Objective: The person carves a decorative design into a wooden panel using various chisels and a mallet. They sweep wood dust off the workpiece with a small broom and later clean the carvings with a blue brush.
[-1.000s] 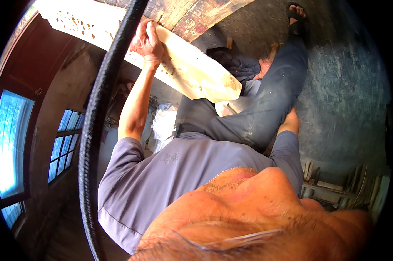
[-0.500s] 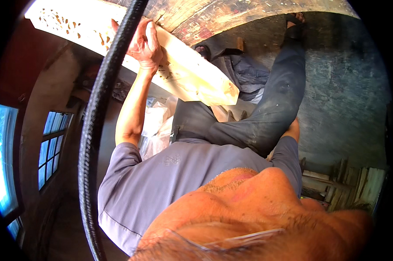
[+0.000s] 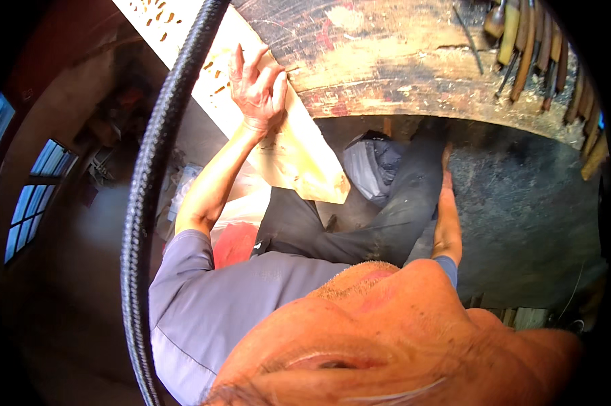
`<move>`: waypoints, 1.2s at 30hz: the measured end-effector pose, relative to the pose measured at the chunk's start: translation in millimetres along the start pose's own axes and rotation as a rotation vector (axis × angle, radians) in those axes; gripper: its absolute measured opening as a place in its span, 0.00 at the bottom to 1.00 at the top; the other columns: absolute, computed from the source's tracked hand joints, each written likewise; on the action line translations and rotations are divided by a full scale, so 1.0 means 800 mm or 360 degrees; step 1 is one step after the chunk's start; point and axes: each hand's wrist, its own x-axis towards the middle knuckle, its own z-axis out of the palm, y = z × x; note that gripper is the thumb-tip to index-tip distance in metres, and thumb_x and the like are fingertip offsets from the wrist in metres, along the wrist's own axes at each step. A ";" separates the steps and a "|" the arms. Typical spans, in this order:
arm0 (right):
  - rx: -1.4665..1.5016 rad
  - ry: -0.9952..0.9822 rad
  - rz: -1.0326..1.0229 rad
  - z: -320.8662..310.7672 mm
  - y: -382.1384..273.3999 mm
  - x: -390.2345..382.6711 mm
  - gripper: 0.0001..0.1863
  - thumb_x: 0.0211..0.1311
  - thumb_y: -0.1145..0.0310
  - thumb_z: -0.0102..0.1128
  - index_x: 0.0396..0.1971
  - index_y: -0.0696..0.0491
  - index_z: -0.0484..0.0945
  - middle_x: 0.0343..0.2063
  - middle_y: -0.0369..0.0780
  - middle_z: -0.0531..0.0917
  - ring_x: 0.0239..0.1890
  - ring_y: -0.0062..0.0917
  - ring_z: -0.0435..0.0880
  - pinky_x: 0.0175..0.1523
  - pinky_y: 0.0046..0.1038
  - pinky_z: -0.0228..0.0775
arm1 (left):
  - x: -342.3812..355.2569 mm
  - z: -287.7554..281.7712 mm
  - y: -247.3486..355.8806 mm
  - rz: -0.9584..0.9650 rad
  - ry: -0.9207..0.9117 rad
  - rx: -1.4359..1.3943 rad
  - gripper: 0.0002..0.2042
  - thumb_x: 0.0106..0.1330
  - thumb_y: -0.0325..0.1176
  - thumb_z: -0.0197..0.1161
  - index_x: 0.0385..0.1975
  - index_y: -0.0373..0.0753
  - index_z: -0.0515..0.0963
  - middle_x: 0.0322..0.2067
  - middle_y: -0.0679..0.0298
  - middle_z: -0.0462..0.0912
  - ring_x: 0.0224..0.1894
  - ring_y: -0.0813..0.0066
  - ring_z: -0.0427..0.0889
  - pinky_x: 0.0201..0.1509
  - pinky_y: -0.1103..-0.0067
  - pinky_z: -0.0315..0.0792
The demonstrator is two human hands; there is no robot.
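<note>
A long pale wooden board [image 3: 305, 159] lies slantwise over the left part of the worn workbench, its near end jutting past the edge above my lap. Small leaf-shaped cuts mark its far part. My left hand [image 3: 259, 95] rests on the board's upper face with the fingers spread and slightly bent. Low on the right, my right hand [image 3: 447, 169] lies along the side of my dark-trousered leg [image 3: 413, 196], seen edge-on with its fingers stretched out and partly hidden. Nothing shows in it.
Several wooden-handled carving tools [image 3: 525, 51] lie at the right of the workbench [image 3: 386, 81], with a thin dark rod [image 3: 469, 40] beside them. A grey bag-like bundle [image 3: 373, 166] sits below the bench edge. A black braided cable [image 3: 143, 203] crosses the view at left.
The view has shifted, bringing the tools into sight. My left hand stays on the board. My right hand, hidden before behind the leg, now shows farther forward beside it.
</note>
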 end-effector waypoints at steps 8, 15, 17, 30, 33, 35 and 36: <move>0.0094 0.0078 0.0020 -0.172 -0.003 -0.126 0.27 0.59 0.61 0.71 0.59 0.49 0.78 0.55 0.45 0.83 0.64 0.43 0.77 0.66 0.45 0.70 | -0.004 -0.037 -0.017 -0.0001 -0.0031 0.0072 0.04 0.56 0.34 0.70 0.30 0.46 0.87 0.57 0.64 0.82 0.74 0.45 0.64 0.75 0.55 0.61; 0.0508 0.0761 0.0132 -0.328 -0.065 -0.260 0.19 0.65 0.57 0.68 0.49 0.54 0.82 0.41 0.47 0.89 0.45 0.44 0.88 0.51 0.42 0.79 | 0.019 -0.047 -0.007 0.0081 0.0046 -0.0029 0.08 0.59 0.37 0.67 0.31 0.40 0.83 0.59 0.58 0.79 0.71 0.46 0.67 0.75 0.51 0.60; 0.0786 0.0916 0.0075 -0.348 -0.131 -0.303 0.19 0.65 0.58 0.69 0.50 0.53 0.83 0.41 0.46 0.90 0.45 0.40 0.89 0.52 0.38 0.79 | 0.012 -0.059 -0.010 0.0056 0.0054 -0.0043 0.09 0.60 0.38 0.66 0.32 0.40 0.83 0.60 0.58 0.79 0.70 0.47 0.69 0.76 0.52 0.60; 0.1571 0.0189 -0.0089 -0.308 -0.400 -0.282 0.36 0.57 0.56 0.77 0.62 0.60 0.76 0.54 0.47 0.86 0.57 0.34 0.85 0.63 0.30 0.72 | 0.008 -0.060 -0.031 0.0089 0.0162 -0.0140 0.10 0.59 0.39 0.67 0.34 0.40 0.84 0.57 0.60 0.78 0.73 0.51 0.65 0.79 0.56 0.55; 0.1339 0.0190 -0.0140 -0.317 -0.402 -0.291 0.33 0.58 0.53 0.76 0.60 0.55 0.78 0.49 0.46 0.88 0.52 0.36 0.88 0.59 0.32 0.75 | -0.003 -0.060 -0.029 0.0047 0.0101 -0.0174 0.10 0.59 0.39 0.67 0.33 0.41 0.84 0.57 0.61 0.78 0.73 0.51 0.65 0.79 0.56 0.55; 0.1161 0.0138 -0.0183 -0.333 -0.406 -0.293 0.35 0.59 0.51 0.75 0.60 0.56 0.77 0.49 0.49 0.88 0.52 0.40 0.87 0.59 0.35 0.75 | -0.004 -0.063 -0.033 0.0036 0.0083 -0.0154 0.10 0.60 0.40 0.66 0.36 0.42 0.84 0.58 0.61 0.78 0.74 0.53 0.64 0.80 0.57 0.54; 0.0993 0.0136 -0.0131 -0.335 -0.415 -0.297 0.36 0.59 0.49 0.74 0.61 0.57 0.75 0.48 0.51 0.87 0.53 0.43 0.87 0.59 0.38 0.75 | -0.006 -0.064 -0.038 0.0045 0.0095 -0.0167 0.10 0.61 0.40 0.66 0.37 0.42 0.83 0.59 0.62 0.78 0.74 0.53 0.64 0.80 0.57 0.54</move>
